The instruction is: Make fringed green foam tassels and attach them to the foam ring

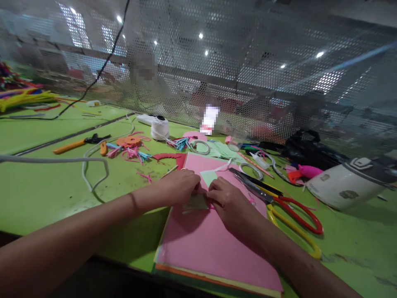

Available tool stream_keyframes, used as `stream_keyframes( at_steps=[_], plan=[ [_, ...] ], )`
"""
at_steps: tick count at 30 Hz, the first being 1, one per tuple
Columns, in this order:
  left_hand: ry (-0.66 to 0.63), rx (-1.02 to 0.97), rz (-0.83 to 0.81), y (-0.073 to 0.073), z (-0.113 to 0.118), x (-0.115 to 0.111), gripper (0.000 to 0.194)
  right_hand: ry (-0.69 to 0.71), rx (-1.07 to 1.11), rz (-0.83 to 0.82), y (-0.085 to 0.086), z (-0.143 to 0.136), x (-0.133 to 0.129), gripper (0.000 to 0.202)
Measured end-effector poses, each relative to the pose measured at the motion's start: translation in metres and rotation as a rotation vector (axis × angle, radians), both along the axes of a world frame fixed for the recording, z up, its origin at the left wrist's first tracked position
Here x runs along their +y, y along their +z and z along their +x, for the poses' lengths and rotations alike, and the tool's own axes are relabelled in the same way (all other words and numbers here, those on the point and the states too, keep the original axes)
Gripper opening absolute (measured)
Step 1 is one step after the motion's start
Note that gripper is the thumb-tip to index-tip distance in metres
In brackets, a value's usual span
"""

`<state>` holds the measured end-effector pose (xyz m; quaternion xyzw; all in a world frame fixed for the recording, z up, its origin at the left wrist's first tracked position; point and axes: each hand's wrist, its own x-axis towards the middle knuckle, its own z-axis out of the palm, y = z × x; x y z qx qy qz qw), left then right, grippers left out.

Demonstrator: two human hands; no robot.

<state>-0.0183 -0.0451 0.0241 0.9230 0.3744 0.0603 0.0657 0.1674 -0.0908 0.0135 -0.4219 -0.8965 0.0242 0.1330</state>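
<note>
A stack of coloured sheets with a pink one (214, 244) on top lies on the green table. Over its upper part, my left hand (182, 186) and my right hand (226, 198) are close together, fingers bent and pinched. Between and beneath them is a small pale green paper piece (209, 178), its lower part partly covered by the fingers. Both hands seem to hold this piece, with some pink strands by the right fingertips. Scissors with red and yellow handles (299, 215) lie right of my right hand.
Behind the stack are a white thread spool (159, 129), pale green papers (221, 149) and orange and pink paper scraps (128, 142). Orange-handled pliers (71, 145) lie left, a white container (347, 184) stands right. A grey cable (56, 159) crosses the left side.
</note>
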Motion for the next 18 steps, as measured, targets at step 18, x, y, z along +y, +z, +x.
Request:
stream_keyframes(
  at_steps=[18],
  plan=[
    [-0.082, -0.186, -0.044, -0.013, -0.007, 0.010, 0.018, 0.047, 0.026, -0.023, -0.001, 0.006, 0.002, 0.016]
  ],
)
